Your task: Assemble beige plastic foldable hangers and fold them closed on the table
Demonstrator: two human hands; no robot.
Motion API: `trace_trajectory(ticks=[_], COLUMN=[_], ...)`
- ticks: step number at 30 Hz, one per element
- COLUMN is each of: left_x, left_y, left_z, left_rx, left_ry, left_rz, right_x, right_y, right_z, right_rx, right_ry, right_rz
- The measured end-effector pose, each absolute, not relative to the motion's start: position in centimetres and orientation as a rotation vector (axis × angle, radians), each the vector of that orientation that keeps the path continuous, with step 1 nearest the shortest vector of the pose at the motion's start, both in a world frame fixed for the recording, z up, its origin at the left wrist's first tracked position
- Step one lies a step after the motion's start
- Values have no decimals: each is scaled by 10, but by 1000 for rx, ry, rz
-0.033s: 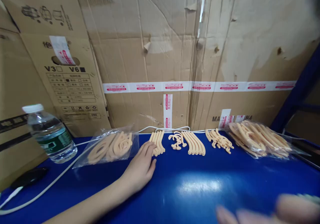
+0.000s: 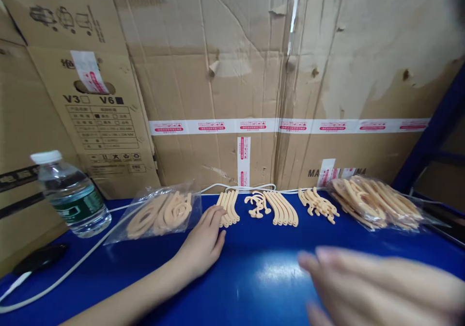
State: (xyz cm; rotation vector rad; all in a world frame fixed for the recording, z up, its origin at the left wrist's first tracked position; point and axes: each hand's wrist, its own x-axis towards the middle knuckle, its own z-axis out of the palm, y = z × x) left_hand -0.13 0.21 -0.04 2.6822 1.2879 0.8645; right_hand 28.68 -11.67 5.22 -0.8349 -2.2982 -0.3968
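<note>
Swinging right hand (image 2: 378, 287) in from lower right, further than before.
Blurred, fingers extended, holding nothing visible; resting left hand (image 2: 203, 243) flat, empty, fingertips against beige strips (image 2: 228, 207).

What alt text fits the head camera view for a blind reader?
A person's left hand lies flat on a blue table, fingertips at a bundle of beige curved plastic pieces, while the blurred right hand hovers open nearby. More pieces, two clear bags and a water bottle sit before cardboard boxes.
</note>
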Motion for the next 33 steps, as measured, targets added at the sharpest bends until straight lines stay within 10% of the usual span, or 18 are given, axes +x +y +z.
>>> trace_trajectory(ticks=[33], left_x=[-4], left_y=[7], left_z=[-3], left_rx=[2487], left_ry=[1305], left_rz=[896], right_x=[274], right_y=[73], right_z=[27], right_rx=[-1782], right_ry=[-2380], right_rz=[280])
